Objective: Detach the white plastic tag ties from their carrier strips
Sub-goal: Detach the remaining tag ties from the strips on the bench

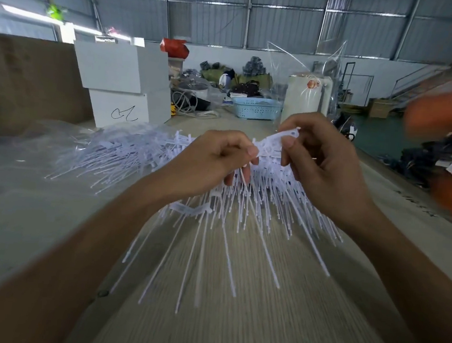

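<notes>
- A white carrier strip is held up above the worktop, stretched between both hands, its long thin tag ties hanging down from it in a fan toward the camera.
- The left hand has its fingers curled, thumb and forefinger pinching the strip at its left part; a few ties run down under its lower fingers.
- The right hand pinches the strip's upper right end between thumb and forefinger, the other fingers curled behind it.
- A second strip piece sags below the left hand among the hanging ties.
- Behind and left of the hands, a heap of more white ties lies on the worktop, partly over clear plastic sheeting.
- Farther back stand two stacked white boxes, the lower one with a scribbled mark, a light blue basket, and a white cylinder with clear film above it.
- A blurred orange shape fills the right edge; what it is cannot be told.
</notes>
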`<state>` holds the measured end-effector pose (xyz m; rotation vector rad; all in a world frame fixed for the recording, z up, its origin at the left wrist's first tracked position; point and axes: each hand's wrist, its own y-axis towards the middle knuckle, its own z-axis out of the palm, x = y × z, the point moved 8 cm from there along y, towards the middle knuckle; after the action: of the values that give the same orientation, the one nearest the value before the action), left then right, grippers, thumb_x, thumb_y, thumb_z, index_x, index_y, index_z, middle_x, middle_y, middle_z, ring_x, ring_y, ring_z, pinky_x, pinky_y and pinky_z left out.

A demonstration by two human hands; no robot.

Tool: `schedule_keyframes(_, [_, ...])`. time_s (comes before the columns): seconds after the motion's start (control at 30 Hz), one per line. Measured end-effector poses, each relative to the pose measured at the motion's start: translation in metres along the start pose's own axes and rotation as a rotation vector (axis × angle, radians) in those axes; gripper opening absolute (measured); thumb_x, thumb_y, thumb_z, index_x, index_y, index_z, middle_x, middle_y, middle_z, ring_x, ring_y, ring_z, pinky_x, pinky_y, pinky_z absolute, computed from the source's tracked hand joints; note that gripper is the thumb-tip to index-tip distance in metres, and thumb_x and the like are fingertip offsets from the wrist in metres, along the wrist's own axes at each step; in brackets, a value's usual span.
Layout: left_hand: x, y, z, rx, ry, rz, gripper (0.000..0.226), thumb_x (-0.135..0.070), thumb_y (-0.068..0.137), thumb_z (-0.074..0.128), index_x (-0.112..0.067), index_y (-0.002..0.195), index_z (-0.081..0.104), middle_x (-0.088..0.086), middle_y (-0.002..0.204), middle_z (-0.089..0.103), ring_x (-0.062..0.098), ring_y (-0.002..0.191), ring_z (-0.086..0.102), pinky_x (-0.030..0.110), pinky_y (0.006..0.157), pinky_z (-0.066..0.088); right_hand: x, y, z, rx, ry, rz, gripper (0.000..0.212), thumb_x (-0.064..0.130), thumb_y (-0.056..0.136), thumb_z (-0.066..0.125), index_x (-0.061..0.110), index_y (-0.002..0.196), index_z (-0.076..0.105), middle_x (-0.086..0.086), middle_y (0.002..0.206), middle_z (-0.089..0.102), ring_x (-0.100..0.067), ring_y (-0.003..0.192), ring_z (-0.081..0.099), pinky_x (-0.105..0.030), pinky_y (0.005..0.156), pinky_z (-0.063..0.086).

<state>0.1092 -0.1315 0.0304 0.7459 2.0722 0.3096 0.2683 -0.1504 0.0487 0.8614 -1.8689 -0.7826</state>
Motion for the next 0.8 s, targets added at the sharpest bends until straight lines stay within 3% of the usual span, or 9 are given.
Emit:
schedule_keyframes(0.13, [0.002,-0.001,0.000,0.033,-0.040,0.001,0.021,-0.024,0.103,0.054,-0.012,0.093,0.068,0.004,0.079,0.072,0.015,0.064,0.063,0.032,0.066,0.053,-0.002,-0.001,-0.001,-0.013,0.021,0.020,0.010,0.012,0.103,0.052,0.017,0.110,0.057,-0.003,0.071,0.062,-0.012,0.056,0.055,-0.021,0.056,0.045])
schedule_keyframes(0.23, [0.003,0.000,-0.003,-0.014,0.035,0.024,0.016,-0.023,0.101,0.058,-0.012,0.097,0.069,0.006,0.076,0.071,0.025,0.070,0.069,0.041,0.069,0.056,-0.010,-0.002,-0.003,-0.057,-0.099,0.087,0.010,0.014,0.100,0.056,0.023,0.105,0.059,-0.001,0.067,0.066,-0.013,0.057,0.060,-0.023,0.057,0.048])
schedule_keyframes(0.37, [-0.006,-0.001,0.001,-0.087,0.248,0.120,0.015,-0.024,0.098,0.063,-0.015,0.089,0.070,-0.007,0.066,0.063,0.007,0.061,0.058,0.031,0.065,0.048,-0.019,-0.002,-0.002,-0.094,-0.209,0.188,0.007,0.016,0.096,0.060,0.021,0.099,0.062,-0.003,0.057,0.066,-0.014,0.049,0.061,-0.026,0.055,0.049])
schedule_keyframes(0.43, [-0.008,-0.001,0.003,-0.085,0.281,0.129,0.017,-0.025,0.098,0.063,-0.015,0.086,0.069,-0.008,0.065,0.059,0.005,0.059,0.052,0.027,0.062,0.040,-0.022,-0.003,0.000,-0.097,-0.188,0.221,0.008,0.014,0.095,0.060,0.022,0.098,0.061,-0.003,0.056,0.066,-0.011,0.047,0.061,-0.023,0.053,0.048])
schedule_keyframes(0.57, [-0.003,-0.001,0.007,-0.027,0.272,0.114,0.017,-0.025,0.099,0.061,-0.016,0.086,0.067,-0.008,0.069,0.058,0.003,0.062,0.049,0.020,0.061,0.035,-0.022,-0.005,0.002,-0.125,-0.219,0.257,0.009,0.011,0.091,0.061,0.019,0.095,0.062,-0.007,0.055,0.065,-0.019,0.049,0.060,-0.025,0.054,0.048])
schedule_keyframes(0.7, [-0.002,-0.001,0.014,0.010,0.265,0.118,0.019,-0.025,0.100,0.060,-0.011,0.088,0.066,0.003,0.073,0.060,0.011,0.066,0.049,0.028,0.064,0.035,-0.012,-0.004,0.003,-0.144,-0.409,0.138,0.006,0.009,0.088,0.062,0.013,0.091,0.063,0.009,0.045,0.046,-0.011,0.043,0.049,-0.019,0.055,0.038])
schedule_keyframes(0.8, [-0.007,-0.003,0.018,0.065,0.179,0.155,0.018,-0.024,0.100,0.060,-0.011,0.088,0.064,0.003,0.074,0.057,0.010,0.067,0.048,0.029,0.065,0.037,-0.012,-0.002,-0.006,-0.139,-0.599,0.085,0.008,0.009,0.093,0.059,0.012,0.101,0.061,0.011,0.057,0.051,-0.001,0.045,0.047,-0.018,0.052,0.039])
